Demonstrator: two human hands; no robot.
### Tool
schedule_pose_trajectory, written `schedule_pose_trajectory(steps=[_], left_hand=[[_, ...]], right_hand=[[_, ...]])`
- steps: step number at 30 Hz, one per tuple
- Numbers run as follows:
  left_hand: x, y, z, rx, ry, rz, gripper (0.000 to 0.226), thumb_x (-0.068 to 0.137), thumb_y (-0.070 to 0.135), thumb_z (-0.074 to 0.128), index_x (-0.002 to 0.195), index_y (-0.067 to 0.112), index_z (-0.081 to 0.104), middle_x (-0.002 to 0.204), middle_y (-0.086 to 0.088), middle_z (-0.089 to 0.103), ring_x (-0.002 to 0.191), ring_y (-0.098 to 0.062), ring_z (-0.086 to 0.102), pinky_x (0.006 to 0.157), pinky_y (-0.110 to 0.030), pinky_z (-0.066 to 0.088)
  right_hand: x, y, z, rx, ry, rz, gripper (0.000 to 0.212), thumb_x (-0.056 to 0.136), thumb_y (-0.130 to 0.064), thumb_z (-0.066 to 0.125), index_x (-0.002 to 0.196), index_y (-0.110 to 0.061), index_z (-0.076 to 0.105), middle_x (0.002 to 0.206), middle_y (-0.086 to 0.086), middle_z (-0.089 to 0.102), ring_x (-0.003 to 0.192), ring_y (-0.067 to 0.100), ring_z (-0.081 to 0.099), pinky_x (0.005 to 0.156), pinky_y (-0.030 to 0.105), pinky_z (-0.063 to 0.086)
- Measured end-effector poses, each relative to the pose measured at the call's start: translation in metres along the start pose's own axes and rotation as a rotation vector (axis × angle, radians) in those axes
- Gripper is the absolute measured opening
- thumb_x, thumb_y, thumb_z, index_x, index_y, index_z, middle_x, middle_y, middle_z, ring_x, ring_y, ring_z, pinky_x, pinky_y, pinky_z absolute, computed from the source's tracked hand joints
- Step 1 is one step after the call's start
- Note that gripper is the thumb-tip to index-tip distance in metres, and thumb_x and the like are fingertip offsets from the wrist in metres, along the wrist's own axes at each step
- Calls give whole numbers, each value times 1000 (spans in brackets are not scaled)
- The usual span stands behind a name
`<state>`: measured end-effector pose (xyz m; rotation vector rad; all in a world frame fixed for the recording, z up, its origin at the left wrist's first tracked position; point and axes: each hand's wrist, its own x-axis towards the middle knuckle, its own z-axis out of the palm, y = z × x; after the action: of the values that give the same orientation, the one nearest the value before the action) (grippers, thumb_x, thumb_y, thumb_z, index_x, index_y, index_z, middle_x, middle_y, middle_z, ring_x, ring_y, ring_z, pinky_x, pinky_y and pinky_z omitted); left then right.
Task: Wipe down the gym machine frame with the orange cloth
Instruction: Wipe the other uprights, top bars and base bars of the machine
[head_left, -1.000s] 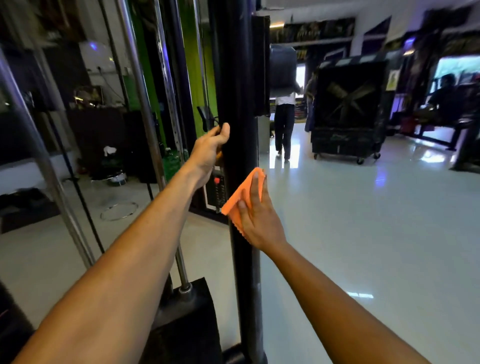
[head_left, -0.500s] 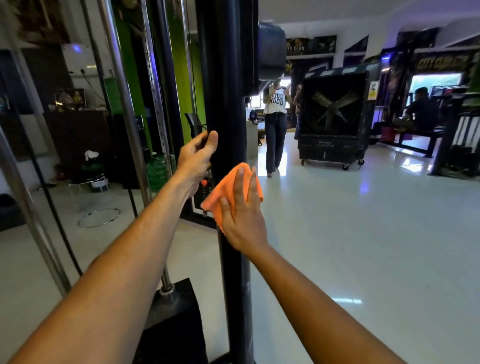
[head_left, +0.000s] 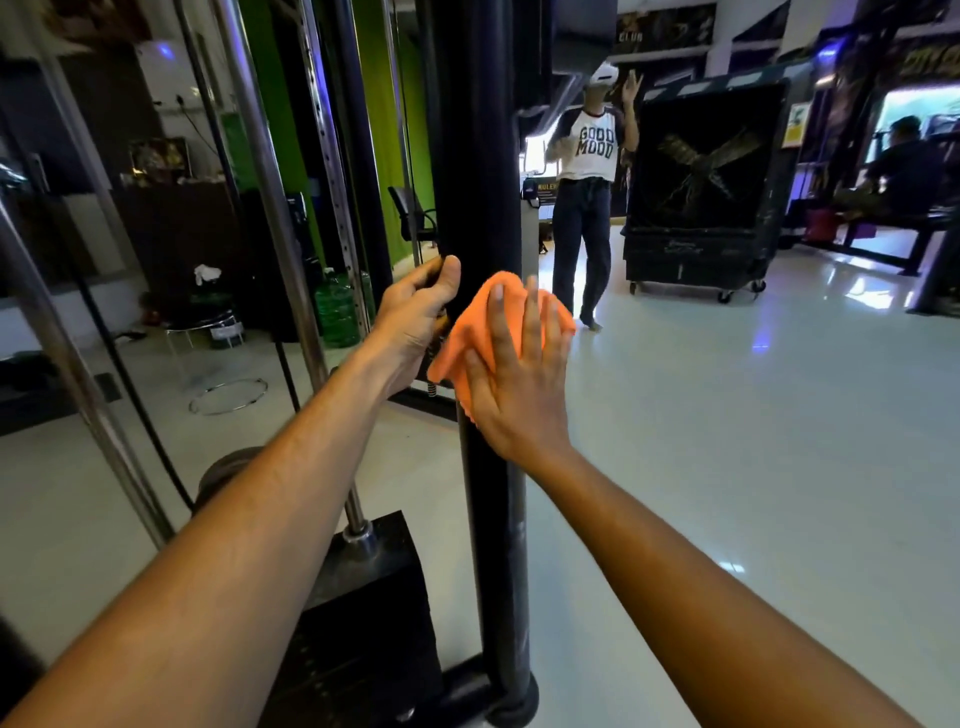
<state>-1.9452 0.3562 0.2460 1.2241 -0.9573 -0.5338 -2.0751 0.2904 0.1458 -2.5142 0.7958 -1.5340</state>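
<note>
We see the orange cloth (head_left: 485, 325) spread against the near face of the black upright post (head_left: 478, 156) of the gym machine frame, about halfway up the visible height of the post. Our right hand (head_left: 511, 379) covers most of it, fingers straight and splayed, palm pressing it flat on the post; only its upper edge and a left corner stick out, and how far it wraps round the post is hidden. The post's long axis runs straight up and down, its top cut off by the frame edge, its foot meeting a base near the bottom edge. Our left hand (head_left: 415, 317) grips the left side of the same post just above and beside the cloth, thumb up along it; the fingers curl behind the post, out of sight. Left of the post, chrome guide rods (head_left: 270, 208) rise from a black weight stack (head_left: 363, 597). Farther off, a person (head_left: 589, 197) stands on the glossy floor (head_left: 753, 441) beside a large black fan unit (head_left: 701, 192), somewhat blurred.
</note>
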Motion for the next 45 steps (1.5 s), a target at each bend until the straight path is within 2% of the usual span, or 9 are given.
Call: schedule_pose_trajectory(steps=[2,3,4,8,16,22,28,41,45], left_hand=[[-3,2,1,-22,-25,10,44,104,46,69,132,12,70,130,-16,69,147,-38,32,115,-46,48],[-2,1,0,-27,-15,14,39,104,46,69,128,16,72,122,-11,72,128,-18,20,113,-42,51],[-2,-1,0,-23,-1,19,38,103,45,69,131,20,72,122,-6,71,131,-14,54,112,-41,51],[-17,-28,1,4,7,-9,48,102,41,72,144,19,64,133,7,70,133,-8,58,114,-33,46],[-42,-89,-11,17,4,-96,48,100,31,78,144,26,61,136,0,71,120,-10,68,95,-30,57],[-43,-113,-6,-20,18,-135,22,104,34,71,126,33,67,123,16,74,121,-1,66,114,-35,50],[-46,-129,-6,-65,3,-69,84,92,50,78,153,1,47,158,-17,52,150,-33,48,124,-45,41],[-53,-152,4,-29,52,46,51,107,43,63,139,3,66,107,0,66,104,-14,64,89,-28,55],[-61,-169,8,-46,54,38,73,98,56,70,147,3,58,146,-14,66,142,-32,57,115,-45,49]], right_hand=[[9,-1,1,-11,36,16,79,113,-60,42,175,-33,0,182,5,-13,168,31,-16,129,73,8],[4,1,4,19,36,12,79,113,-59,43,175,-32,1,182,4,-13,168,30,-16,129,73,9],[-5,4,8,64,22,8,79,114,-57,44,175,-33,0,182,3,-15,168,30,-13,129,72,15],[-66,22,25,165,-83,62,83,113,-53,48,171,-45,-12,180,-5,-23,168,34,8,115,64,50],[-57,17,40,122,32,91,78,113,-54,51,173,-32,6,181,15,-10,167,38,7,125,66,33],[-124,50,79,144,-29,37,87,112,-56,53,170,-38,-9,180,16,-13,168,32,-6,122,49,36],[-165,66,95,201,-68,51,95,113,-49,55,166,-47,-24,181,12,-14,166,39,11,117,60,48],[-210,84,131,247,-23,77,94,112,-51,55,167,-48,-20,181,9,-11,166,37,13,117,64,47],[-171,69,115,289,22,122,89,112,-57,49,171,-38,-15,181,5,-12,167,34,13,120,64,44]])
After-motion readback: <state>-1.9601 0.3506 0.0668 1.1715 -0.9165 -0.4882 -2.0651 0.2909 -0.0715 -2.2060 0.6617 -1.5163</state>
